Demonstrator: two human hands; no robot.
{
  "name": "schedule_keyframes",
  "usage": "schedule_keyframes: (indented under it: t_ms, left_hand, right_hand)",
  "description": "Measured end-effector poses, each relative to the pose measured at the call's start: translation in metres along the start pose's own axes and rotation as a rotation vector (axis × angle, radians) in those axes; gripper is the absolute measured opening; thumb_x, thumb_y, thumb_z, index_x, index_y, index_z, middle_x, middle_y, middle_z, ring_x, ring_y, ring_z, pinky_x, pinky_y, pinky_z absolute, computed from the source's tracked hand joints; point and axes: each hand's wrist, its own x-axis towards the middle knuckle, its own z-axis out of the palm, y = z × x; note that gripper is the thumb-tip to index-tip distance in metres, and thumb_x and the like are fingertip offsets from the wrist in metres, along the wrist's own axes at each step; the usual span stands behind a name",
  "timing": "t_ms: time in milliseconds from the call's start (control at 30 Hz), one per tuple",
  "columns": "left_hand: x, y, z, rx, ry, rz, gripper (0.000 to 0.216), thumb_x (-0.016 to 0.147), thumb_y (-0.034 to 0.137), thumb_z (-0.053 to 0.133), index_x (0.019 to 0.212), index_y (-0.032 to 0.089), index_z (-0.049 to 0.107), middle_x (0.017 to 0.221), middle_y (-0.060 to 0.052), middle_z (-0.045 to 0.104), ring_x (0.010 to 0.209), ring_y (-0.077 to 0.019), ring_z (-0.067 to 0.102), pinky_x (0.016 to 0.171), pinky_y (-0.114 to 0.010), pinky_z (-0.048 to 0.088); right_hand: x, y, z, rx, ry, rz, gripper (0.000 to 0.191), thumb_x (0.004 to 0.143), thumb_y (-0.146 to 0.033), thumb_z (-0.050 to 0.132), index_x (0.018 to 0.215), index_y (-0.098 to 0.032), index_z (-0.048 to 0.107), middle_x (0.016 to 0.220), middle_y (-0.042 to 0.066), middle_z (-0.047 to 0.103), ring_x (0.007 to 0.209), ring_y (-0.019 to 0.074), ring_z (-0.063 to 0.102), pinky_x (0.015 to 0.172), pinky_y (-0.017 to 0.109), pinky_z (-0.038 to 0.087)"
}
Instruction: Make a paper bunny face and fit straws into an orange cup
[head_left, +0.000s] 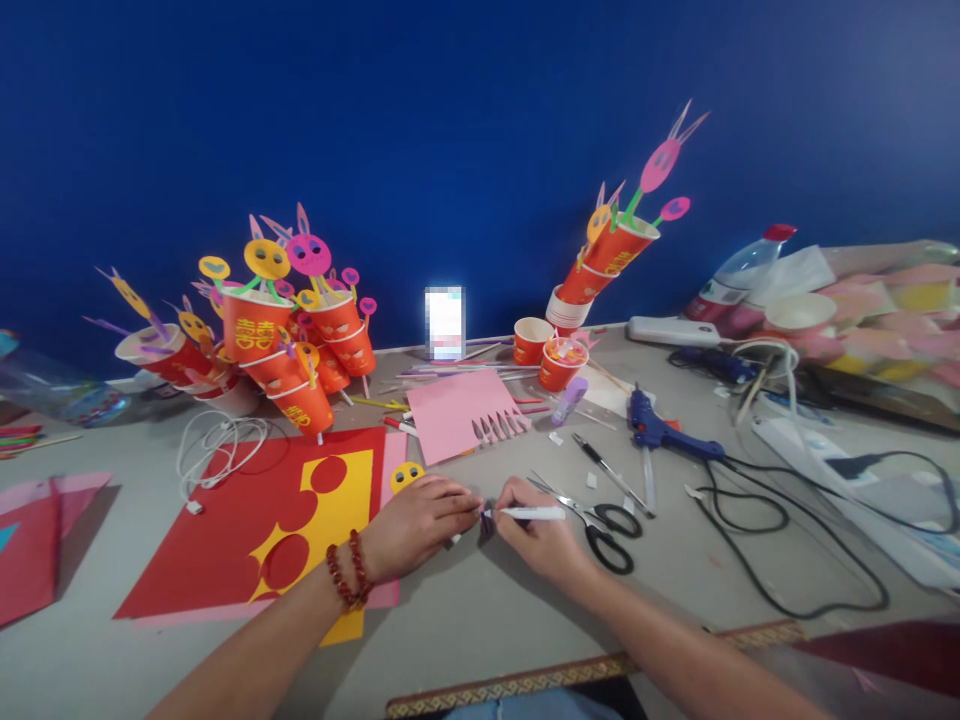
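Note:
My right hand [536, 530] is closed around a slim white marker pen [534, 513], its dark tip pointing left. My left hand [427, 520], with a red bead bracelet at the wrist, has its fingers bent and pressed together close to the tip. Something small lies under those fingertips; a bit of white shows below them, but its kind is hidden. A yellow paper face [406, 477] with two eyes sits just behind my left hand. Black-handled scissors [600, 520] lie right of my right hand, near a black pen [611, 472].
Red paper [202, 540] and cut yellow paper [356, 520] lie left. Pink paper [450, 410] with a notched edge is ahead. Red cups [259, 325] with paper figures stand back left. A blue glue gun [667, 430] and its looping cable lie right. A purple glue stick [571, 400] stands nearby.

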Motion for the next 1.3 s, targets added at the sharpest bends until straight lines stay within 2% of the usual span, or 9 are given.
schedule_keyframes:
  t_ms: [267,533,1000,1300]
  left_hand:
    - [0.0001,0.0004,0.0006,0.001,-0.01,-0.006,0.036,0.096,0.016,0.047,0.131,0.02,0.055,0.133,-0.009,0.064,0.122,-0.0249,0.055,0.105,-0.045,0.041]
    - [0.001,0.0014,-0.003,-0.002,-0.027,-0.008,0.036,0.095,0.017,0.05,0.131,0.02,0.055,0.134,-0.008,0.064,0.122,-0.0253,0.055,0.105,-0.045,0.041]
    - [0.0009,0.0009,-0.0019,0.006,-0.003,0.005,0.034,0.095,0.017,0.05,0.129,0.02,0.056,0.13,-0.01,0.066,0.122,-0.024,0.055,0.104,-0.045,0.042]
    - [0.0011,0.001,-0.0021,0.006,-0.024,0.002,0.036,0.095,0.014,0.048,0.129,0.02,0.055,0.134,-0.009,0.064,0.123,-0.025,0.054,0.104,-0.045,0.041]
  right_hand:
    - [-0.0008,-0.0023,-0.0005,0.001,-0.002,-0.01,0.014,0.075,-0.014,0.053,0.064,-0.022,0.049,0.057,-0.004,0.052,0.052,0.0129,0.044,0.051,0.024,0.034]
    - [-0.0005,-0.0035,-0.0007,0.004,0.003,-0.004,0.014,0.078,-0.017,0.052,0.065,-0.022,0.05,0.058,-0.004,0.052,0.052,0.013,0.045,0.051,0.023,0.034]
    - [-0.0013,-0.0055,-0.002,0.007,-0.003,-0.01,0.013,0.071,-0.016,0.052,0.061,-0.023,0.047,0.054,-0.004,0.051,0.051,0.0133,0.044,0.049,0.024,0.032]
    - [-0.0021,-0.0047,-0.0022,0.007,-0.01,-0.009,0.013,0.07,-0.016,0.052,0.061,-0.023,0.047,0.055,-0.004,0.051,0.051,0.0135,0.045,0.051,0.024,0.033]
